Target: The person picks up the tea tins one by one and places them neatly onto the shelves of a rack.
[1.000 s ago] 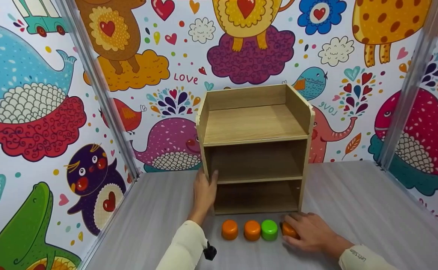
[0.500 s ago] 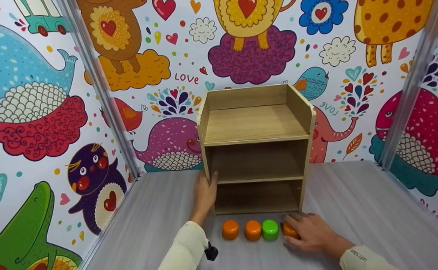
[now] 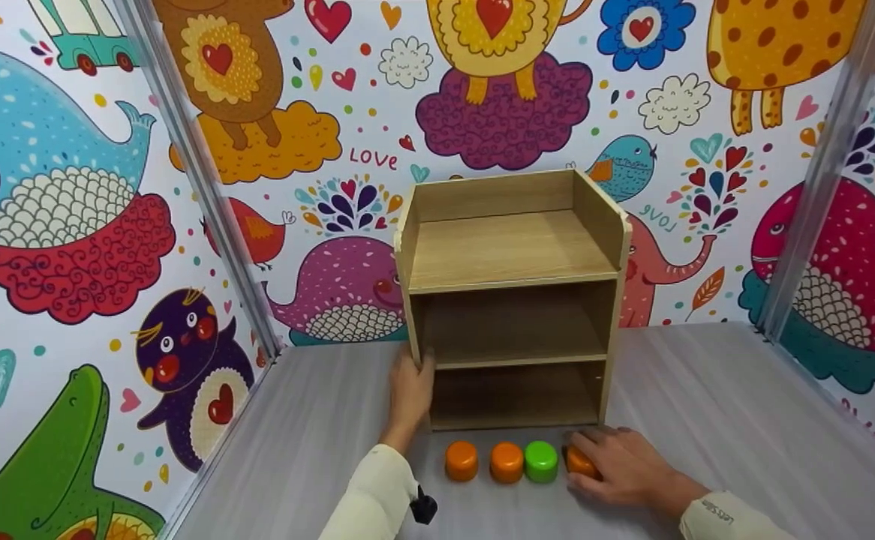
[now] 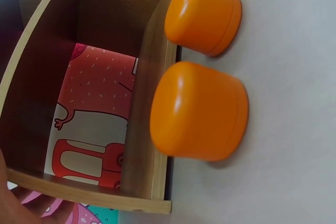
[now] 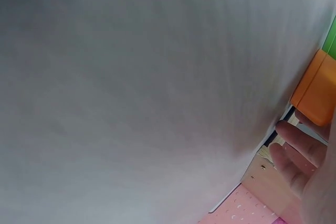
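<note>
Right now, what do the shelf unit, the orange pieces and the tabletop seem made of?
Shelf unit: wood or wood-look board, fairly matte, judging by its grain. Orange pieces: probably glossy plastic, given smooth, even colour and bright highlights. Tabletop: grey, streaked, dull; laminate perhaps, but uncertain.

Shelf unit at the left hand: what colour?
Light tan with wood grain; the shelf unit shows best in the head view.

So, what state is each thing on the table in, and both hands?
Wooden shelf: upright, open-fronted.
Left orange container: standing, untouched.
Middle orange container: standing, untouched.
Green container: standing, untouched.
Rightmost orange container: held, partly hidden.
Left hand: gripping the shelf's left side.
Right hand: holding the rightmost orange container.
</note>
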Available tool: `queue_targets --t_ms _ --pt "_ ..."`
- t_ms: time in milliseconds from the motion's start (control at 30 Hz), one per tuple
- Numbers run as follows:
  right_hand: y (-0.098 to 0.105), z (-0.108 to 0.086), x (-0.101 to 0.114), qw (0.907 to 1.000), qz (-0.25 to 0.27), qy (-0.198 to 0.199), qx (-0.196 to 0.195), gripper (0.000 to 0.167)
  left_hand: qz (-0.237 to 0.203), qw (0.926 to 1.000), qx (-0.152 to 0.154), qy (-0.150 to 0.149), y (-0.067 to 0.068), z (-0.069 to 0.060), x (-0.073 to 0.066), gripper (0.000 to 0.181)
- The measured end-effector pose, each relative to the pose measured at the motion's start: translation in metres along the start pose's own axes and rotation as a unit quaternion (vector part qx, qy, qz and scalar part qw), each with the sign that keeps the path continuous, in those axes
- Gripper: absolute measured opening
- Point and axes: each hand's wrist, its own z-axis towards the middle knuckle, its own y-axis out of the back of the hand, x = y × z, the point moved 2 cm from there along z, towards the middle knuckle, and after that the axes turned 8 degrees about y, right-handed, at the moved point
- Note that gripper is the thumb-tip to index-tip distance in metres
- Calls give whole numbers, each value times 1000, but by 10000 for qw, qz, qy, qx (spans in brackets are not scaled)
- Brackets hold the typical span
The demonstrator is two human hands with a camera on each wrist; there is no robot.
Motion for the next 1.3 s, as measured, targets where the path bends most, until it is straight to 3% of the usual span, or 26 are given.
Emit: queue_targets --t_ms 567,867,1300 --pt "2 3 -4 9998 36 -4 205 58 38 10000 45 69 0 1 -4 26" --pt "-3 2 3 9997 -167 173 84 51 143 9998 -13 101 3 -3 3 27" --pt "1 2 2 9996 -61 -33 270 55 -95 9999 102 23 2 -5 0 31"
